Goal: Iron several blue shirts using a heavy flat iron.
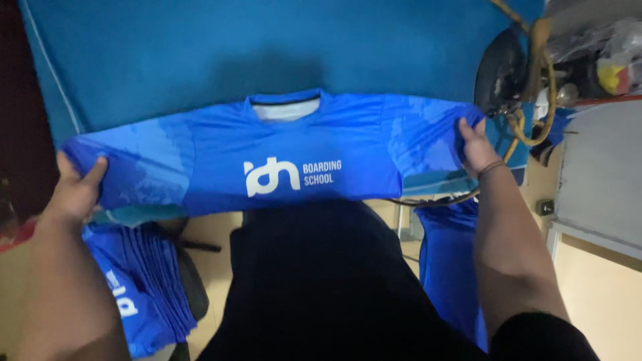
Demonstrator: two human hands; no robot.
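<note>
- While stretched flat across the teal table cover (267, 47), the blue shirt (221, 154) spans nearly the whole width of the view, collar away from the person and chest print facing up; its near hem hangs past the table's edge.
- Stack of folded blue shirts (144, 287), lower left below the table; a second blue pile (445, 267) hangs at lower right.
- Iron (501, 67) with looped cord (535, 127), upper right, just beside the shirt's right sleeve. Judged risk: a sideways tug could drag the sleeve against the iron or snag the cord.
- Left hand (73, 190): fingers closed on the left sleeve end, thumb on top.
- Right hand (476, 148): fingers pinching the right sleeve end. Judged risk: uneven pull between the hands would skew the shirt and set creases.
</note>
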